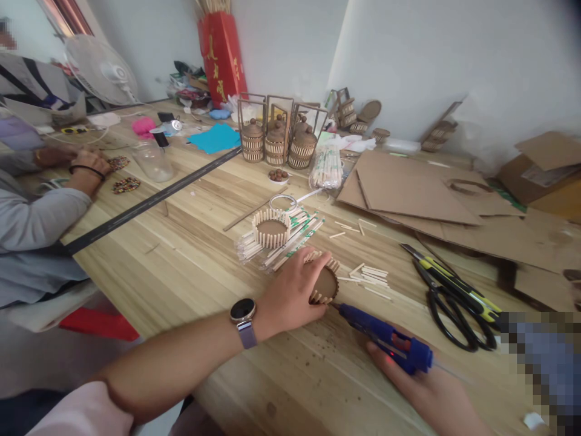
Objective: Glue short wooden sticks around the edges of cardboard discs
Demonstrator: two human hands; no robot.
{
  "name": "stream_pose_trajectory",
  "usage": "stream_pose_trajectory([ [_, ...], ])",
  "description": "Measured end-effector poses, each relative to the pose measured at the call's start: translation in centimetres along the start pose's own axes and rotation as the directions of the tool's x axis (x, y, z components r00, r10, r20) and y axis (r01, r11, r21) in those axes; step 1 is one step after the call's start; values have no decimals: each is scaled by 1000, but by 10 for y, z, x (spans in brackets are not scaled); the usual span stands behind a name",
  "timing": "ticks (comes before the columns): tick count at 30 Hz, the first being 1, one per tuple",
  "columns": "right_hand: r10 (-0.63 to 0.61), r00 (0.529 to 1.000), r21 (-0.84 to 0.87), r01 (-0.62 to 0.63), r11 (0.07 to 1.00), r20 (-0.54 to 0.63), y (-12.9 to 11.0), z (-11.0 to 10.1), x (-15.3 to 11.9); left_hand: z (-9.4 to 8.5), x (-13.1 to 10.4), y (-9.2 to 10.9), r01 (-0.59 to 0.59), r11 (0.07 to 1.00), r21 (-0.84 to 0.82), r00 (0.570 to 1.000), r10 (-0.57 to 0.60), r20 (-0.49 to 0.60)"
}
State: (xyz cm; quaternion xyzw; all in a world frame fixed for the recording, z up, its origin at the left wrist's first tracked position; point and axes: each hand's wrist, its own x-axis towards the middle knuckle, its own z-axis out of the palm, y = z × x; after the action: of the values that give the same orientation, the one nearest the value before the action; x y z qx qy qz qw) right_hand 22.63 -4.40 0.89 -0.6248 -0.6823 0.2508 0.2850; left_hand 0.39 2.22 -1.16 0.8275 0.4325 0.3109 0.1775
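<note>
My left hand (pixel 297 289), with a watch on the wrist, grips a round cardboard base (pixel 325 284) ringed partly with short upright wooden sticks. In my right hand (pixel 424 387) is a blue hot glue gun (pixel 384 333), a small red light showing on it. Its nozzle points at the near rim of the base, close to my left fingertips; whether it touches I cannot tell. Just behind, a similar stick-walled ring (pixel 271 230) rests on plastic-wrapped sticks (pixel 299 233). Loose cut sticks (pixel 374 275) lie to the right of the held base.
Black scissors (pixel 458 315) and a yellow-black utility knife (pixel 458 284) lie at right, before cardboard sheets (pixel 408 181). Small lidded baskets with handles (pixel 276 139) stand at the back. A co-worker's hands (pixel 88 163) handle beads at left, beside a clear jar (pixel 154 162).
</note>
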Motion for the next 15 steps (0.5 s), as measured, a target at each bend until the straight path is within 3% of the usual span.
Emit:
stream_pose_trajectory([
  [10,82,991,-36,-86,996,-101,11,1,-1,-1,1,2,-3,1000,3,1000,3,16],
  [15,85,996,-43,-86,995,-39,23,-16,4,-1,0,1,-5,1000,-19,1000,5,14],
])
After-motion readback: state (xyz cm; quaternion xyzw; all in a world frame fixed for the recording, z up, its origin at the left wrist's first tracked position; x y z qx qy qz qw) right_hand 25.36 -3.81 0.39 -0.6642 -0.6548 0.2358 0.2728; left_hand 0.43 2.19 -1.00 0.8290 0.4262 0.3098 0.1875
